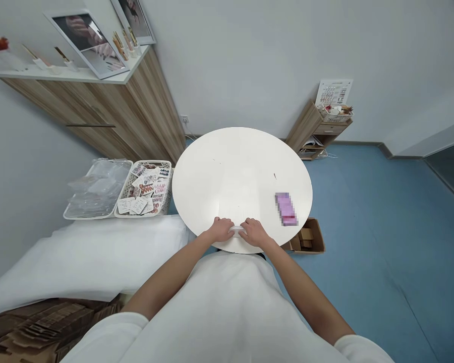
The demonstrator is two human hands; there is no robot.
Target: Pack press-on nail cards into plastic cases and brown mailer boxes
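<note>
Close to the near edge of the round white table (pixel 238 161), my left hand (pixel 221 230) and my right hand (pixel 253 232) are side by side. A small white, flat-looking piece (pixel 237 229) spans the gap between them, its ends covered by my fingers. Both hands are closed on it, with the fingers curled. Its exact kind is too small to make out. To the right of my right hand lies a purple pixelated rectangle (pixel 286 208), apart from the hand.
A basket of carded nail sets (pixel 146 189) and a tray of clear plastic packaging (pixel 98 189) stand left of the table. An open cardboard box (pixel 318 237) sits on the floor at right. Behind are a wooden cabinet (pixel 147 101) and a small shelf (pixel 306 126).
</note>
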